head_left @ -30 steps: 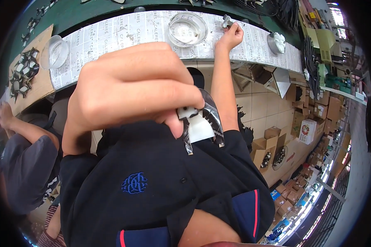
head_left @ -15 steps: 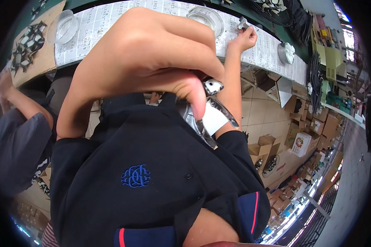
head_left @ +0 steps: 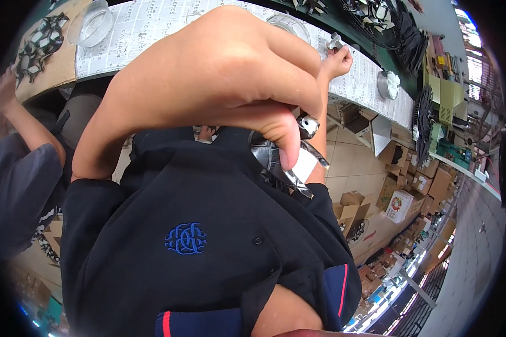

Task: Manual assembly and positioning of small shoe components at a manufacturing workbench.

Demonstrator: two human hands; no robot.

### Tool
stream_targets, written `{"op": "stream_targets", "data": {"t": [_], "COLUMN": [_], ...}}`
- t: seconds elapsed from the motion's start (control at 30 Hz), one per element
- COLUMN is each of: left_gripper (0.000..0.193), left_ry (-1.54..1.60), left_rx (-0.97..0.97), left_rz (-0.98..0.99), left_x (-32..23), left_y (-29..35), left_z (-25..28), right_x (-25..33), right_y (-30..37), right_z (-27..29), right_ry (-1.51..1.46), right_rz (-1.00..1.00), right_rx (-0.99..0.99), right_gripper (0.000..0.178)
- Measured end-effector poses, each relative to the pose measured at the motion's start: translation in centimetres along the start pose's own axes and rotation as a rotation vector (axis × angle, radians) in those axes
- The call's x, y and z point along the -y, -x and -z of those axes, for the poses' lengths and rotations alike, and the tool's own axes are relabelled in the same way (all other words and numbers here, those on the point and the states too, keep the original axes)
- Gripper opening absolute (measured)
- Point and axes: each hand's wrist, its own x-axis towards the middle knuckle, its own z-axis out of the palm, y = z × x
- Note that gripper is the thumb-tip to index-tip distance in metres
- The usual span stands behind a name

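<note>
My left hand (head_left: 247,73) reaches across in front of my chest, thumb and fingers pinched on a black shoe-upper piece (head_left: 265,153). The piece is glossy, with a crocodile-like texture, a white lining and curved strips hanging below the thumb. A white, black-spotted part of it (head_left: 308,124) juts out beside the fingers. Farther off, over the worktable, my right hand (head_left: 338,62) is closed on a small crumpled grey-white wad (head_left: 334,41); its exact kind is unclear. The curled fingers of my left hand are mostly hidden behind its back.
Paper printed with lettering covers the worktable (head_left: 146,42). On it stand clear plastic bowls (head_left: 91,25) and a metal bowl of white wads (head_left: 389,84). Black-and-white pieces (head_left: 39,48) lie on a brown board at left. A co-worker's hand (head_left: 5,92) is beside it. Cardboard boxes (head_left: 399,205) stand at right.
My left hand has shifted right with the shoe-upper piece, covering more of my right forearm. My right hand stays at nearly the same place with the wad.
</note>
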Motion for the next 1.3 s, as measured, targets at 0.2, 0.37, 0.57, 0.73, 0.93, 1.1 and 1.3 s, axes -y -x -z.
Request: {"op": "stream_targets", "data": {"t": [0.2,0.37,0.57,0.73,0.93,1.1,1.3], "left_gripper": [0.047,0.038,0.031,0.058,0.028,0.024,0.02], "left_ry": [0.012,-0.174,-0.475,-0.745,-0.667,-0.842,-0.698], "left_rx": [-0.047,-0.05,-0.173,-0.031,-0.178,0.158,-0.041], "left_rz": [0.006,0.307,0.715,0.97,0.585,0.528,0.535], "left_x": [0.7,2.9,9.4,14.0,25.3,35.8,33.3], "left_y": [1.0,3.3,7.2,7.6,3.0,2.4,2.5], "left_z": [0.1,0.3,-1.3,0.5,4.7,5.8,5.1], "right_x": [0.0,0.5,1.2,1.8,2.6,2.1,1.9], "right_y": [0.8,0.6,0.7,0.5,0.8,0.7,0.9], "right_z": [-1.4,-1.2,-0.8,-0.7,-1.3,-1.2,-1.0], "right_ry": [-0.067,-0.029,-0.003,0.006,-0.029,0.027,0.017], "right_rz": [-0.006,-0.003,-0.022,-0.04,-0.046,-0.038,-0.048], "right_rx": [0.011,-0.045,-0.1,-0.102,-0.091,-0.066,-0.059], "right_gripper": [0.02,0.022,0.021,0.022,0.021,0.023,0.022]}}
